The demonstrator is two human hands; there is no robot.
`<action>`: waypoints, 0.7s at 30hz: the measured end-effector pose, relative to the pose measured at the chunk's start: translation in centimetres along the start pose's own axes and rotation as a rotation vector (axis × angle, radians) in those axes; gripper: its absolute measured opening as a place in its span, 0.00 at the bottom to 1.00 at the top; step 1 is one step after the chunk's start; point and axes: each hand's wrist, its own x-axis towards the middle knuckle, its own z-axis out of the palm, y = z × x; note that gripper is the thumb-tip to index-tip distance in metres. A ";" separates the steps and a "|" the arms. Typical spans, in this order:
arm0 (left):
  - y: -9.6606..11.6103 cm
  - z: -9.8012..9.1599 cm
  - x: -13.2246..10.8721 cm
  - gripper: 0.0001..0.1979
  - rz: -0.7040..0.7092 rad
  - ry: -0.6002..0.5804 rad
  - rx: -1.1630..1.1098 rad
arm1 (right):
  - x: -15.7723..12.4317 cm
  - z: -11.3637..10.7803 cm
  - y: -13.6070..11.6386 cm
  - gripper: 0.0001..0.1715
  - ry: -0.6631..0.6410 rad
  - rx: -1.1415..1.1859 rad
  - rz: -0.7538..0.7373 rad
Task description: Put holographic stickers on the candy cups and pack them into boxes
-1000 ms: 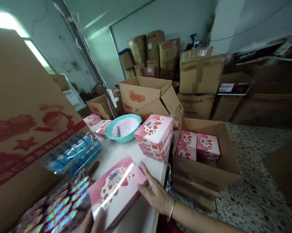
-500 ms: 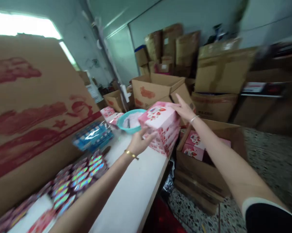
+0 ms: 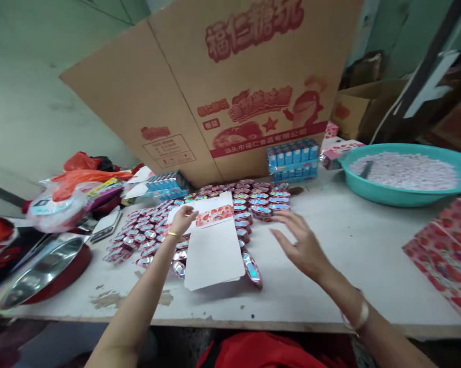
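Observation:
My left hand [image 3: 183, 220], with a gold bracelet at the wrist, is at the left edge of a flat white carton [image 3: 215, 255] that has a strawberry-print strip; its fingers are curled, and whether they grip the card is unclear. To the right, my right hand [image 3: 301, 245] hovers over the white table with fingers spread and nothing in it. Many shiny oval packs [image 3: 149, 235] lie in rows under and around the carton. One oval pack [image 3: 252, 268] rests apart at the carton's right edge.
A turquoise basin [image 3: 407, 197] of small white pieces stands at the right, beside a strawberry-print box stack [image 3: 448, 250]. Behind stands a large cardboard sheet [image 3: 176, 102], with blue packs [image 3: 293, 161] before it. A metal bowl [image 3: 46, 273] and scale [image 3: 105, 226] are left.
The view has swung left, from the pink box stack to the oval packs. Both hands have left the stack; the left is now by the white carton, the right open above the table.

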 end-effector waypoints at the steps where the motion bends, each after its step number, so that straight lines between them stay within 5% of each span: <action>1: -1.8 -1.3 1.6 0.25 -0.035 0.045 0.036 | 1.1 3.3 0.3 0.17 -0.062 0.017 0.004; 5: -6.7 -4.4 6.3 0.21 -0.113 0.094 0.099 | 5.4 14.7 1.5 0.23 -0.318 -0.013 0.035; 9: -9.7 -4.5 8.9 0.22 -0.172 0.054 0.080 | 6.9 21.3 1.9 0.35 -0.576 -0.141 0.121; 15: -11.8 -6.0 8.4 0.25 -0.139 0.017 -0.165 | 6.5 23.0 2.7 0.46 -0.698 -0.191 0.218; 18: -10.8 -8.6 6.9 0.25 -0.060 -0.009 -0.468 | 9.1 22.1 2.7 0.52 -0.542 -0.085 0.290; 21: -7.6 -9.9 5.7 0.23 0.029 0.058 -0.782 | 12.5 21.5 1.4 0.47 -0.403 0.026 0.235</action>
